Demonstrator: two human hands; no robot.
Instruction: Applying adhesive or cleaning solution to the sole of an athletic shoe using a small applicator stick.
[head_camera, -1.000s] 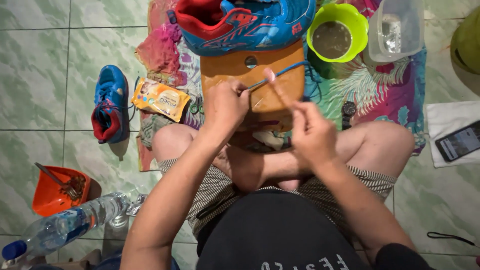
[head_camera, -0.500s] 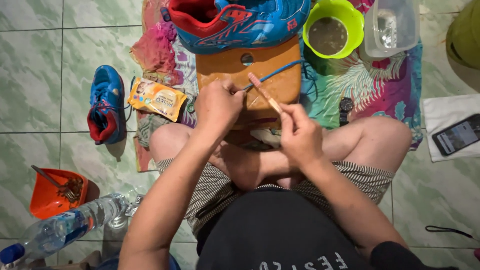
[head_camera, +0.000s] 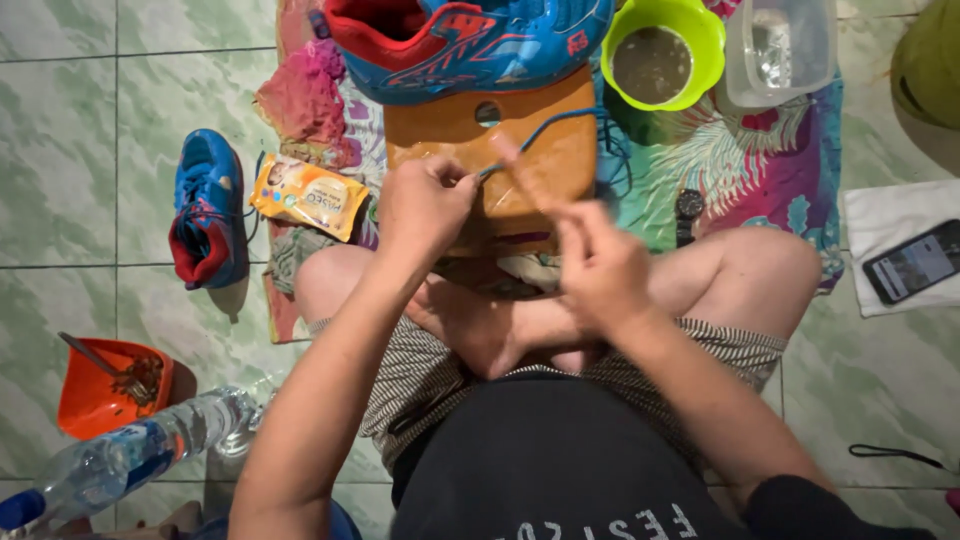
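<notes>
My left hand (head_camera: 425, 205) pinches the end of a blue shoelace (head_camera: 545, 125) above a wooden cutting board (head_camera: 545, 160). My right hand (head_camera: 600, 265) grips a thin stick-like tool (head_camera: 520, 165), blurred, whose tip lies by the lace end. The lace runs up to a blue and red sports shoe (head_camera: 470, 40) lying at the board's far edge. I sit cross-legged on a tiled floor, and both hands hover over my crossed feet.
A second blue shoe (head_camera: 208, 205) and a snack packet (head_camera: 308, 197) lie to the left. A green bowl (head_camera: 695, 20) of murky liquid, a clear tub (head_camera: 780, 45), a wristwatch (head_camera: 688, 212), a phone (head_camera: 915, 262), an orange dish (head_camera: 85, 405) and a water bottle (head_camera: 130, 455) surround me.
Both hands have shifted slightly down and toward me, and the stick in my right hand has swung to a different angle against the lace end. The camera view has tilted a little.
</notes>
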